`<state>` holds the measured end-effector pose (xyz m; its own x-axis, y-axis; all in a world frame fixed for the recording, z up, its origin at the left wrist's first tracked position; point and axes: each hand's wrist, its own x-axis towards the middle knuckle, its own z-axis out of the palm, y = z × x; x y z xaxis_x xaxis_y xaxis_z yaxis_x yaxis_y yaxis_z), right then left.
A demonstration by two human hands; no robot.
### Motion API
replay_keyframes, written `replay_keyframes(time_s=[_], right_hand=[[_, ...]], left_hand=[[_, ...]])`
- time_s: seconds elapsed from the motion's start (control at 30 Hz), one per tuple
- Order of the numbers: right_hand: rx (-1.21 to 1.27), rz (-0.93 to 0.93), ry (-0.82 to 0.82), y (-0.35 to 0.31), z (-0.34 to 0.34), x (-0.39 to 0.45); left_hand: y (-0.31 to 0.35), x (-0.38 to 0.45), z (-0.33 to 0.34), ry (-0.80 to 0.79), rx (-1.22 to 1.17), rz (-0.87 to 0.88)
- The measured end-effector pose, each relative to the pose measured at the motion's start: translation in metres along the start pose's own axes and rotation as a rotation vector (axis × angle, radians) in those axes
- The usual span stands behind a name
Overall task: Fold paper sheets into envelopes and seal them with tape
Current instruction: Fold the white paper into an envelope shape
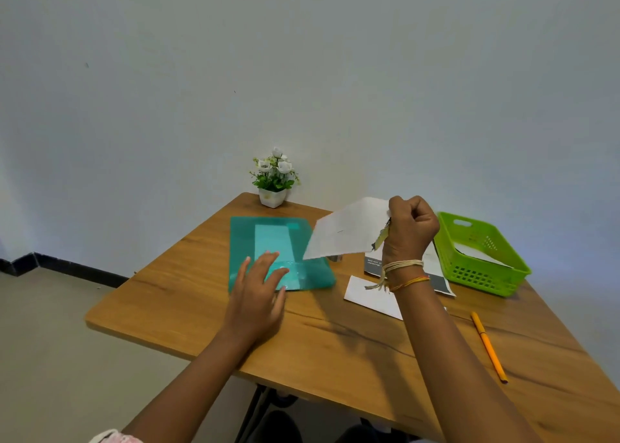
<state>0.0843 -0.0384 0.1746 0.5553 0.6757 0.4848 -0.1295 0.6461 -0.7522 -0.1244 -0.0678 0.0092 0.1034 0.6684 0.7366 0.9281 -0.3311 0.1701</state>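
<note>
lifting a white paper sheet (349,229) pinched in the right hand (411,229), left hand (258,286) flat and spread on the teal folder (241,241); lay it square on the tabletop (335,342) before creasing.

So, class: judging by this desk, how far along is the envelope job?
Done, it seems: one white piece lies in the green basket and a white folded piece on the table. In hand: the right hand holds a paper sheet aloft in a closed grip; the left hand rests flat on the teal folder. Left: folding and taping it; no tape is clearly visible.
</note>
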Motion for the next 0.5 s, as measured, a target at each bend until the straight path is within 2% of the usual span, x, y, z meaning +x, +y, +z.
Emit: replay_keyframes(time_s=[0.13,0.3,0.43,0.5], right_hand=[[0.026,0.004,0.041,-0.001,0.0,0.003],[-0.111,0.135,0.182,0.014,-0.021,0.003],[-0.365,0.346,0.233,0.039,-0.041,-0.001],[-0.494,0.418,0.159,0.052,-0.052,-0.005]], left_hand=[[0.015,0.003,0.011,-0.097,-0.015,0.015],[0.012,0.003,0.022,-0.381,0.071,-0.1],[0.005,0.005,0.024,-0.396,0.142,-0.18],[0.0,0.006,0.023,-0.404,0.196,-0.212]])
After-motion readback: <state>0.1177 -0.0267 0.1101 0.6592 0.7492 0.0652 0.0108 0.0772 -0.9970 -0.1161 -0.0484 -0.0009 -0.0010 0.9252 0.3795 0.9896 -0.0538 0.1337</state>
